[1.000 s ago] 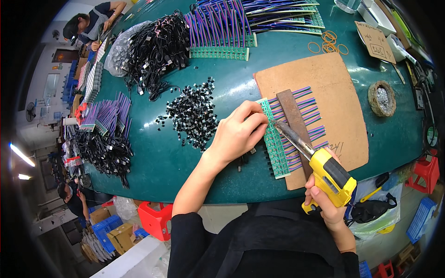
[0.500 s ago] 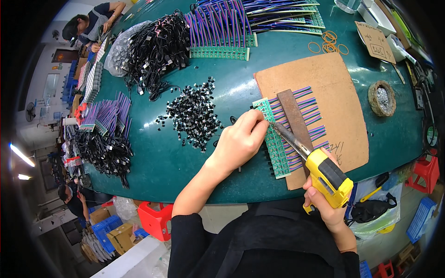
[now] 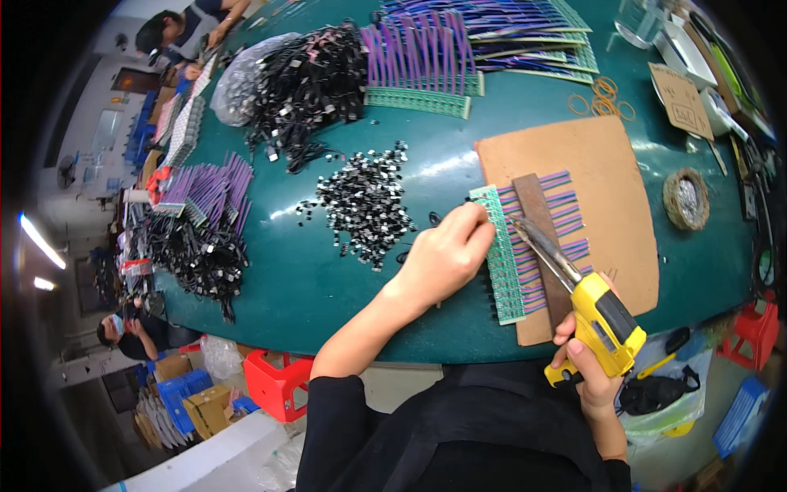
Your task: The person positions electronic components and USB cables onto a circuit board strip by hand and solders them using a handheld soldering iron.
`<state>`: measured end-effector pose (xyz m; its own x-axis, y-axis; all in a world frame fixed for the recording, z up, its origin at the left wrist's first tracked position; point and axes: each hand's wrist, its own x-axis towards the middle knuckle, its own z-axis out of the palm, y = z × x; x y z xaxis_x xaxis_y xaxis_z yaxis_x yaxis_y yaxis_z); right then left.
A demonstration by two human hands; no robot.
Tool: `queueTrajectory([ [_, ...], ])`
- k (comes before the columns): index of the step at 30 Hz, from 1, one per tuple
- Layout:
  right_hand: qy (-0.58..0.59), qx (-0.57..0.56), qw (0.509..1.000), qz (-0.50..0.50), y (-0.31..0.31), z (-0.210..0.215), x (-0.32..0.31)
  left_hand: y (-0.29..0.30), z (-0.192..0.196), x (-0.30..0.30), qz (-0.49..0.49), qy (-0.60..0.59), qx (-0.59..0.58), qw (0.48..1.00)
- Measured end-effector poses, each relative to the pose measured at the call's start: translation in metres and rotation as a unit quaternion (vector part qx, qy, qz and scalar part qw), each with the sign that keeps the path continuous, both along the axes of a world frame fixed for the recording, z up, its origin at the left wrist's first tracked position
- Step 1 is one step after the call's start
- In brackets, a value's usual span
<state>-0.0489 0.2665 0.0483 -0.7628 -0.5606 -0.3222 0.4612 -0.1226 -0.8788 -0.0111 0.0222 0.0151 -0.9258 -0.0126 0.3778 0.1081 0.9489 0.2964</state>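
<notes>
My right hand [image 3: 592, 373] is wrapped around the grip of a yellow and black soldering gun [image 3: 613, 326]. Its long metal tip points up-left and ends beside the upper part of a green circuit board strip [image 3: 507, 275]. Fingers of my left hand [image 3: 447, 256] are pinched together at the strip's left edge; what they hold, if anything, is hidden. Rows of purple, blue and black wires [image 3: 567, 215] stick out from the strip's right side. Across them lies a flat, rusty metal bar [image 3: 539, 221]. Strip, wires and bar rest on a brown cardboard sheet [image 3: 611, 160].
Small black connectors [image 3: 365, 201] lie heaped left of my left hand. Farther back are black cables [image 3: 307, 86] and stacked wired boards [image 3: 418, 100]. Rubber bands [image 3: 605, 100] and a round solder-filled dish [image 3: 686, 199] are at the right. A co-worker [image 3: 176, 37] sits far left.
The soldering tip has drawn back to the right, away from my left fingertips. My left hand stays pinched at the strip's edge. The whole view has shifted slightly.
</notes>
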Motion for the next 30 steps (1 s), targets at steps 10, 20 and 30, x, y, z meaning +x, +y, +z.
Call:
queueTrajectory([
  [10, 0.035, -0.019, 0.998, -0.053, 0.005, -0.002, -0.005, -0.121, 0.021, 0.017, 0.190, -0.024, 0.071, 0.979],
  [20, 0.029, -0.030, 0.997, -0.062, 0.012, -0.002, -0.003, -0.223, -0.006, 0.033, 0.139, -0.023, -0.078, 0.987],
  [30, 0.025, -0.042, 0.997, -0.067, 0.017, -0.005, -0.004, -0.226, 0.007, 0.035, 0.081, -0.066, -0.167, 0.980],
])
